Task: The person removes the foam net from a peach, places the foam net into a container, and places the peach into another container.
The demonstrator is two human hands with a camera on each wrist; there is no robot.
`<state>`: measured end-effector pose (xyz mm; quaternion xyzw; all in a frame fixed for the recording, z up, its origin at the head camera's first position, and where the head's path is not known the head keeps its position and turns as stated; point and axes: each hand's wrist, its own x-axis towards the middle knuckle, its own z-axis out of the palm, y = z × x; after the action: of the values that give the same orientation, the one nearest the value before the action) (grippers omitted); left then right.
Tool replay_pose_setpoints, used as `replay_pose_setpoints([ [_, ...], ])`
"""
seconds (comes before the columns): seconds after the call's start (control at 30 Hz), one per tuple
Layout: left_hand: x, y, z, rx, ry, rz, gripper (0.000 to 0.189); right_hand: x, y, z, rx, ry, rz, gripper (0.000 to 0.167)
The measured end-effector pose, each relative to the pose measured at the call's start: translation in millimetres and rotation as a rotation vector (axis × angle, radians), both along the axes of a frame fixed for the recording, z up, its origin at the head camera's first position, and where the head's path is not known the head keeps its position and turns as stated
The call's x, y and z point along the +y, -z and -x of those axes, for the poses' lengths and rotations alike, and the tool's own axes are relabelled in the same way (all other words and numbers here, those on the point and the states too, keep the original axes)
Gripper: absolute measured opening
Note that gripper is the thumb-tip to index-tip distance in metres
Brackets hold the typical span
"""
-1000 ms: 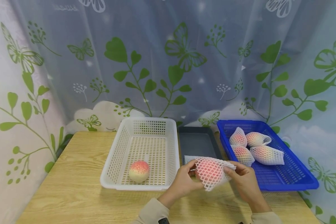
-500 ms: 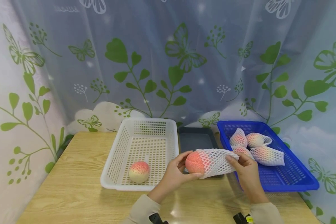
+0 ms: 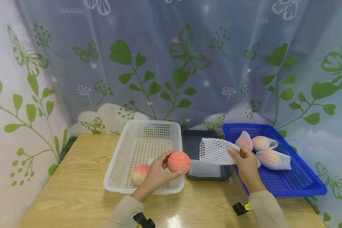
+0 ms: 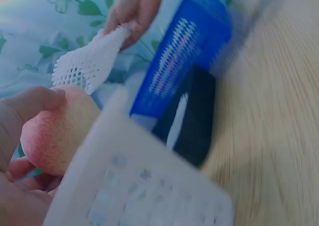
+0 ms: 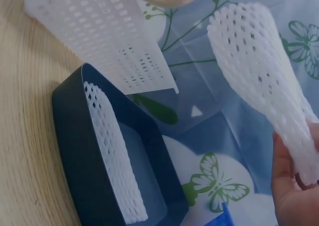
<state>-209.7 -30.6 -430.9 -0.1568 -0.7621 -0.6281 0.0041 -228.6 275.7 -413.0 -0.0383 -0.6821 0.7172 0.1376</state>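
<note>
A bare pink peach [image 3: 178,162] is held between the thumb and fingers of my left hand [image 3: 156,175], over the right side of the white basket [image 3: 109,172]. The left wrist view shows the same peach [image 4: 62,128] with the thumb on top. My right hand [image 3: 247,166] pinches one end of a white foam fruit net [image 3: 218,151], which hangs apart from the peach and looks hollow in the right wrist view. Another foam net [image 3: 204,168] lies in the dark grey tray [image 3: 192,139] below. A second bare peach [image 3: 140,174] sits in the white basket, partly behind my left hand.
At the right stands a blue basket [image 3: 290,186] with several netted peaches [image 3: 273,159]. The grey tray sits between the two baskets on the wooden table [image 3: 71,177]. A patterned curtain [image 3: 148,38] rises behind the table.
The foam net has come off the peach. My left hand has moved left with the bare peach, while my right hand keeps the net, now slightly higher.
</note>
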Motion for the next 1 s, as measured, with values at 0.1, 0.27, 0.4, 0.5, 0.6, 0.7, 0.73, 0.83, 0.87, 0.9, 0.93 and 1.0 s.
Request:
replay_pose_setpoints([
  [0.1,-10.0,2.0,3.3,0.013,-0.029,0.041,0.075,-1,3.0,9.3,-0.023,0.015,0.001,0.012],
  [0.27,-22.4,10.3,9.3,0.007,-0.078,0.122,0.075,-6,9.0,23.3,-0.032,0.025,0.012,0.013],
  [0.4,-28.8,15.5,10.7,-0.006,-0.070,0.187,0.076,-9,14.5,33.9,-0.069,0.037,-0.032,0.021],
  [0.5,-31.6,16.0,11.0,-0.001,-0.040,0.223,0.077,-11,18.8,42.1,-0.101,0.034,-0.069,0.029],
  [0.6,-34.0,16.2,10.8,-0.008,-0.020,0.276,0.077,-14,24.3,50.3,-0.143,0.022,-0.098,0.035],
  [0.7,-35.6,16.7,10.9,-0.012,0.000,0.346,0.077,-17,31.3,58.9,-0.185,0.004,-0.131,0.039],
  [0.73,-35.8,17.3,11.0,-0.010,0.008,0.364,0.077,-18,33.7,61.7,-0.191,0.001,-0.146,0.041],
  [0.83,-35.7,19.2,11.9,0.000,0.028,0.407,0.078,-22,41.3,69.5,-0.205,-0.004,-0.201,0.042],
  [0.87,-35.4,19.8,12.4,0.011,0.030,0.423,0.078,-23,43.9,71.8,-0.207,-0.007,-0.216,0.042],
  [0.9,-35.0,20.5,13.2,0.022,0.032,0.439,0.078,-24,46.3,74.0,-0.212,-0.008,-0.228,0.041],
  [0.93,-34.7,21.0,14.0,0.030,0.034,0.452,0.079,-25,48.9,76.1,-0.213,-0.008,-0.238,0.041],
  [1.0,-34.0,21.5,15.2,0.045,0.033,0.482,0.079,-26,54.3,79.8,-0.221,-0.007,-0.248,0.039],
])
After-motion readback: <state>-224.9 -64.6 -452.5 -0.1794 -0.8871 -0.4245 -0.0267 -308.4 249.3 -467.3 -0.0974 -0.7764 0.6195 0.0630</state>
